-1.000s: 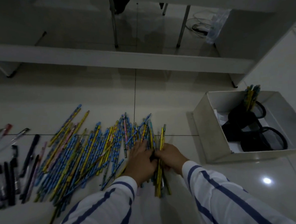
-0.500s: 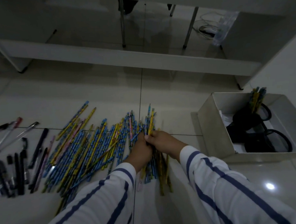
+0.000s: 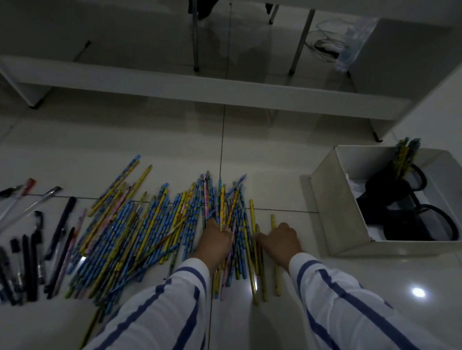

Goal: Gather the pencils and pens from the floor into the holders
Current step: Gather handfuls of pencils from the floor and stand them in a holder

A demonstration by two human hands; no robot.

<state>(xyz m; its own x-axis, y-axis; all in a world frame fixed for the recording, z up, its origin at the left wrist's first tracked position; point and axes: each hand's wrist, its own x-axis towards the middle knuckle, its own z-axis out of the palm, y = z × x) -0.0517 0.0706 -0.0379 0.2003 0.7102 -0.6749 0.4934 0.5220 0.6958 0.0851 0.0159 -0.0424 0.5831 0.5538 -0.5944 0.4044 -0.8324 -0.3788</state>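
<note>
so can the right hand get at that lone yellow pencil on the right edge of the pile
Probably yes. The right hand lies right beside the lone yellow pencil, fingers about touching it, with bare floor around and nothing lying across it.

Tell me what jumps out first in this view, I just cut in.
A big heap of blue and yellow pencils fans across the floor tiles, with both hands at its right edge. Dark pens lie at far left; a white box of black holders sits right.
</note>
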